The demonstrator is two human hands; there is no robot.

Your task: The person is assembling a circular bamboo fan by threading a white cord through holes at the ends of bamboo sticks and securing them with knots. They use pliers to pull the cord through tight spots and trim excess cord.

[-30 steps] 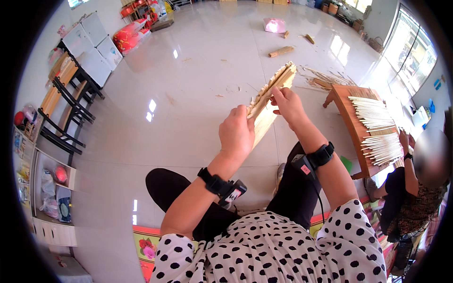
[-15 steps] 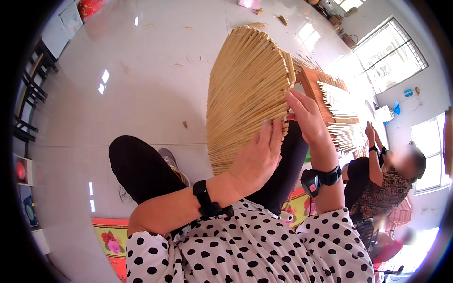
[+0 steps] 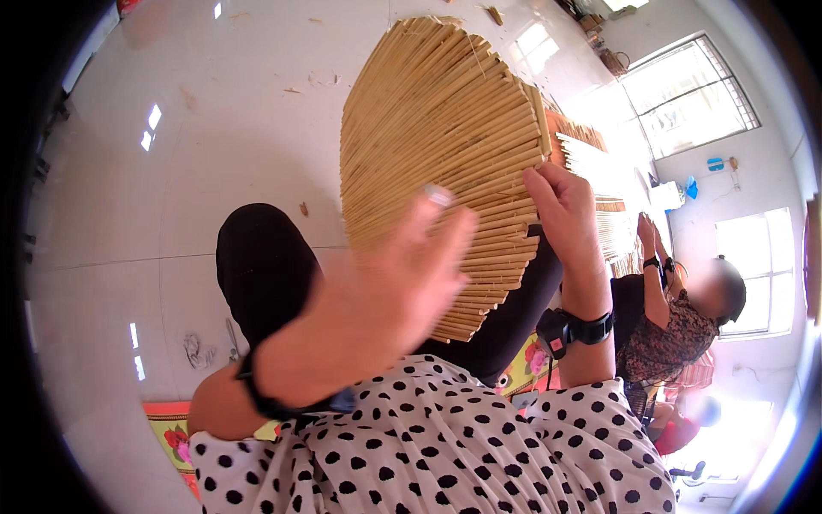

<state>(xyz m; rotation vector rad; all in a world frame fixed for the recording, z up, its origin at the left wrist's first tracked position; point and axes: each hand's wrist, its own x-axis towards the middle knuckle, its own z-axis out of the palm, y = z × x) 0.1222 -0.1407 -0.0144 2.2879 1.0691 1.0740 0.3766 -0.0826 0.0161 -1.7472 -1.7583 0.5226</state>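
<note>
Handling, advised: light, firm pinch by the right hand [image 3: 565, 193] on the edge; left hand [image 3: 398, 265] kept flat, stroking along the sticks, never across, lest ends shift. Fan-shaped stick mat [image 3: 428, 120], one: left of the right hand, behind the left hand. Right hand: thumb and fingers pinching the mat's right edge. Left hand: fingers spread, blurred, before the mat's lower part; contact cannot be told.

Pinches the right edge of a fan-shaped stick mat [image 3: 437, 128] with the right hand [image 3: 567, 206]. Holds the left hand [image 3: 398, 270], blurred, with outstretched fingers, in front of the mat's lower part. Wears black wrist straps [image 3: 592, 329], black trousers [image 3: 264, 270] and a polka-dot shirt [image 3: 454, 445]. Has a co-worker [image 3: 668, 338] at right.
</note>
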